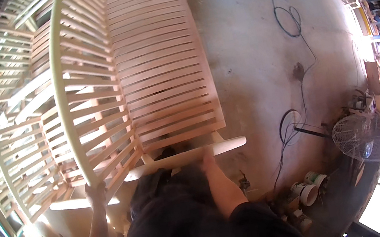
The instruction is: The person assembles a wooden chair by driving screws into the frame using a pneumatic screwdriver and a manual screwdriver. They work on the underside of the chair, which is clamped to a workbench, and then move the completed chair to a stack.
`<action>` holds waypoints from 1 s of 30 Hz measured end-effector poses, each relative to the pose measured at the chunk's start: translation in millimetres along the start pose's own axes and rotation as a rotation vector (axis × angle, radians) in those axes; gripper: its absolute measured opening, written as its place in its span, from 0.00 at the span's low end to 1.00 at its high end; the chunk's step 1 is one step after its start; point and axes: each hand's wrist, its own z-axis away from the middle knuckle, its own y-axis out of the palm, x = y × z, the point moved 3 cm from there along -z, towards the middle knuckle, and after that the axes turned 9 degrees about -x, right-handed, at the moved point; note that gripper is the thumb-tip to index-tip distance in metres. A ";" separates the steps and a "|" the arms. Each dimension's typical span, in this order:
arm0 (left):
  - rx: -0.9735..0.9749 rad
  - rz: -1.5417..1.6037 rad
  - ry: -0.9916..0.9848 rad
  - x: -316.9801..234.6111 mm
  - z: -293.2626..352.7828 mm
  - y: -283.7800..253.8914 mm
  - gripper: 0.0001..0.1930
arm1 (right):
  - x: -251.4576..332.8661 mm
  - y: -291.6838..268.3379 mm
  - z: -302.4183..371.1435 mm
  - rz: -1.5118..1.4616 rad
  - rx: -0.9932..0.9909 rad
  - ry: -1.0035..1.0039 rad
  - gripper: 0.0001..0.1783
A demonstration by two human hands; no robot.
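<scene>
A long slatted wooden bench (161,68) stretches away in front of me, its seat to the right and its slatted backrest (91,80) rising on the left. My left hand (95,191) is closed around the near end of the backrest's top rail. At the bench's near end, my right hand (207,157) grips the flat wooden armrest (172,161) right of its middle. The undersides of both grips are hidden, so not every finger shows.
More slatted wooden benches (21,143) crowd the left side. A dark cable (290,24) loops over the concrete floor (240,59) on the right. A pedestal fan (363,137) stands at the right, with several buckets (307,193) near it.
</scene>
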 end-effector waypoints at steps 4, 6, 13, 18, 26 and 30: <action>-0.008 0.008 0.036 -9.4 17.7 -6.0 0.16 | -19.3 -32.7 -18.1 0.455 -0.124 -0.104 0.24; -0.061 0.004 0.002 -19.5 21.5 -2.0 0.17 | -9.1 -41.2 -14.0 0.558 -0.015 -0.245 0.20; -0.213 -0.111 0.278 -10.3 24.9 -4.6 0.25 | 74.2 -51.2 66.4 1.047 0.096 -0.714 0.20; -0.279 -0.255 0.198 38.2 12.1 -2.7 0.31 | 118.1 -103.1 32.5 0.972 0.243 -0.684 0.23; -0.758 -0.027 0.127 166.8 151.6 82.5 0.30 | 239.6 -245.2 -14.7 1.052 0.204 -0.771 0.23; -0.315 -0.813 0.432 248.7 237.0 208.5 0.21 | 280.7 -347.8 -70.7 0.994 0.152 -0.552 0.20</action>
